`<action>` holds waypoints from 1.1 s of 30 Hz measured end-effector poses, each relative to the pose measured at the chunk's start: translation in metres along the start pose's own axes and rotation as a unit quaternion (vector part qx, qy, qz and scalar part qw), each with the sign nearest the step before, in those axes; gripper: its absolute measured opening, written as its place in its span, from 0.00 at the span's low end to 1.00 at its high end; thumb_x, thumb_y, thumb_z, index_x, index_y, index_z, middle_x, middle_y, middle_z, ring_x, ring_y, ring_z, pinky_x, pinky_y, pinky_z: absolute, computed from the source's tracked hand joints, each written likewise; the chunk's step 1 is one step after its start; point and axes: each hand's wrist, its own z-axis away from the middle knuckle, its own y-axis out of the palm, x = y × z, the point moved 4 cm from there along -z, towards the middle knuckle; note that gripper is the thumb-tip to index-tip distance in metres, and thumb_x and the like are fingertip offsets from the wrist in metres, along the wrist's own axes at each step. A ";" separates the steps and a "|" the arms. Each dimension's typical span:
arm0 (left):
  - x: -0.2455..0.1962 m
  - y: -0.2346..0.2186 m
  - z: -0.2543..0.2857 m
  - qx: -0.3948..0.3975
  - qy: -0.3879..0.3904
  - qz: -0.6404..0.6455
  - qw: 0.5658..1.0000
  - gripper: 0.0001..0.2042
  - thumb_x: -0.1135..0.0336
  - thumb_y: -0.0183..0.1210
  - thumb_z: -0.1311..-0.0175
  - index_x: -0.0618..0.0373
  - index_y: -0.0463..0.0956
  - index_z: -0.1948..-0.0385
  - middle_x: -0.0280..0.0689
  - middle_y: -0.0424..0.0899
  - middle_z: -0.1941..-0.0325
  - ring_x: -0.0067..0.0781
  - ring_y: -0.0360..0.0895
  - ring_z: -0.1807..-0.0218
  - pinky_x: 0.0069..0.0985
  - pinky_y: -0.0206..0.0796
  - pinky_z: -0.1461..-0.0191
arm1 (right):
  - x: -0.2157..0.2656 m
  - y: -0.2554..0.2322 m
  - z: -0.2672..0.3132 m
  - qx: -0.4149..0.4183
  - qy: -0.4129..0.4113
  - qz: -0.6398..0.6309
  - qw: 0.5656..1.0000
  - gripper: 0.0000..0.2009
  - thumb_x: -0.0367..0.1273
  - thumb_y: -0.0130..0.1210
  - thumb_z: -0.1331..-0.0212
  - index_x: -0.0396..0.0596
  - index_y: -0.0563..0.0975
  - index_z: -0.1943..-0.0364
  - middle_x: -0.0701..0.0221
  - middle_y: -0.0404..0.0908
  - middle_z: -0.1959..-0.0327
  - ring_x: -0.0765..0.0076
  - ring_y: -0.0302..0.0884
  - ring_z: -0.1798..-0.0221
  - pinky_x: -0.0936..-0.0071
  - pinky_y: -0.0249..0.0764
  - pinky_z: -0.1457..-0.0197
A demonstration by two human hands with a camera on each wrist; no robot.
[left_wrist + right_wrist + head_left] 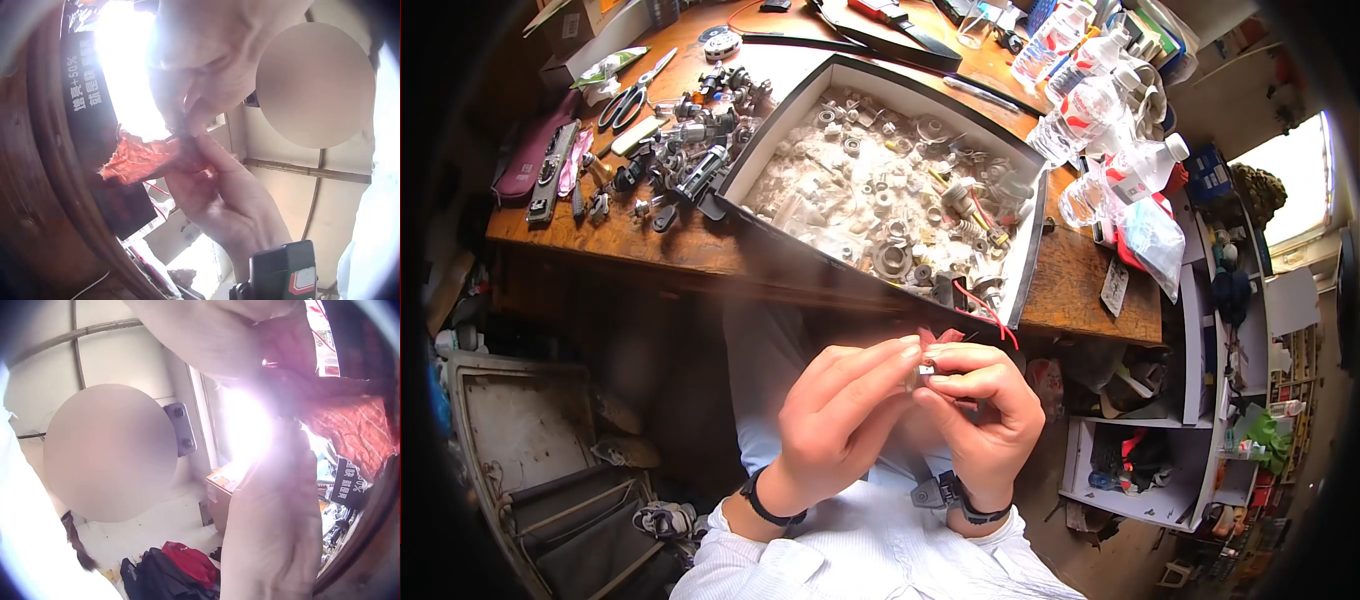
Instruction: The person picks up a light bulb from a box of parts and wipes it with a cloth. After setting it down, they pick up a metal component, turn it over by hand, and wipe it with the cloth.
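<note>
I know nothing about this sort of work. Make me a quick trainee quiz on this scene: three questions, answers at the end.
1. In the head view, which of these lies on the wooden table to the left of the shallow box?
A) teapot
B) scissors
C) frying pan

2. True or false: in the head view, the clear plastic bottles are to the right of the box.

3. Fill in: the left hand and right hand pinch a small part beside a crumpled ____ sheet.

Key: 1. B; 2. True; 3. red
</note>
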 end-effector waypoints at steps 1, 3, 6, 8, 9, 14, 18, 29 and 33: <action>0.001 -0.001 0.001 -0.003 -0.005 0.007 1.000 0.21 0.78 0.68 0.53 0.64 0.79 0.52 0.46 0.84 0.53 0.39 0.80 0.59 0.26 0.72 0.58 | -0.001 0.000 0.000 0.009 -0.002 -0.005 1.000 0.09 0.21 0.69 0.55 0.40 0.81 0.68 0.61 0.84 0.61 0.64 0.82 0.57 0.70 0.77 0.49; 0.002 -0.002 0.004 -0.004 -0.020 0.011 1.000 0.21 0.78 0.67 0.53 0.64 0.79 0.52 0.46 0.84 0.53 0.38 0.80 0.59 0.26 0.72 0.58 | 0.000 -0.002 -0.003 0.018 -0.004 -0.012 1.000 0.10 0.22 0.69 0.55 0.40 0.81 0.67 0.61 0.84 0.60 0.63 0.82 0.56 0.68 0.76 0.46; 0.005 -0.005 0.003 -0.005 -0.055 0.025 0.998 0.21 0.77 0.67 0.52 0.63 0.79 0.51 0.45 0.84 0.53 0.38 0.80 0.61 0.26 0.72 0.59 | 0.008 0.002 -0.011 0.085 -0.011 0.024 0.996 0.11 0.21 0.66 0.53 0.40 0.82 0.64 0.61 0.83 0.59 0.61 0.81 0.54 0.69 0.76 0.48; 0.006 -0.006 0.000 0.000 -0.072 0.051 0.996 0.22 0.77 0.66 0.52 0.60 0.80 0.51 0.43 0.84 0.53 0.35 0.80 0.63 0.26 0.71 0.59 | -0.004 0.001 -0.006 0.073 0.011 -0.018 0.997 0.11 0.21 0.65 0.53 0.40 0.82 0.63 0.61 0.83 0.59 0.61 0.81 0.54 0.70 0.75 0.48; 0.007 -0.006 -0.001 0.001 -0.072 0.052 0.996 0.22 0.77 0.66 0.52 0.60 0.80 0.51 0.43 0.84 0.53 0.35 0.80 0.63 0.26 0.71 0.59 | -0.010 0.001 -0.003 0.064 0.033 -0.060 0.996 0.10 0.21 0.65 0.52 0.40 0.82 0.63 0.61 0.83 0.59 0.61 0.81 0.54 0.71 0.75 0.48; 0.009 -0.007 -0.003 0.031 -0.073 0.062 0.995 0.21 0.81 0.62 0.56 0.66 0.80 0.54 0.46 0.84 0.54 0.36 0.81 0.58 0.27 0.71 0.57 | -0.011 0.005 0.000 0.044 0.121 -0.141 0.982 0.07 0.18 0.60 0.47 0.39 0.81 0.64 0.62 0.82 0.60 0.70 0.80 0.54 0.75 0.75 0.52; 0.009 -0.007 -0.004 0.076 -0.096 0.100 0.987 0.20 0.80 0.61 0.54 0.66 0.80 0.54 0.45 0.84 0.54 0.33 0.81 0.58 0.22 0.72 0.57 | -0.018 -0.004 0.000 0.011 0.135 -0.157 0.978 0.06 0.17 0.60 0.46 0.38 0.80 0.64 0.64 0.81 0.59 0.72 0.79 0.56 0.77 0.76 0.55; 0.017 -0.001 -0.001 0.065 -0.122 0.121 0.983 0.20 0.75 0.66 0.49 0.60 0.79 0.50 0.43 0.84 0.54 0.38 0.81 0.57 0.28 0.74 0.55 | 0.001 -0.007 -0.006 0.026 -0.078 0.084 0.993 0.12 0.17 0.65 0.55 0.43 0.84 0.64 0.68 0.78 0.66 0.73 0.79 0.67 0.78 0.75 0.68; 0.011 -0.004 -0.006 0.111 -0.089 0.061 0.988 0.20 0.74 0.68 0.52 0.64 0.80 0.53 0.44 0.84 0.56 0.38 0.82 0.58 0.27 0.73 0.56 | 0.005 -0.009 -0.007 0.066 -0.058 0.087 0.992 0.12 0.19 0.66 0.56 0.43 0.84 0.65 0.68 0.78 0.67 0.72 0.79 0.67 0.78 0.75 0.68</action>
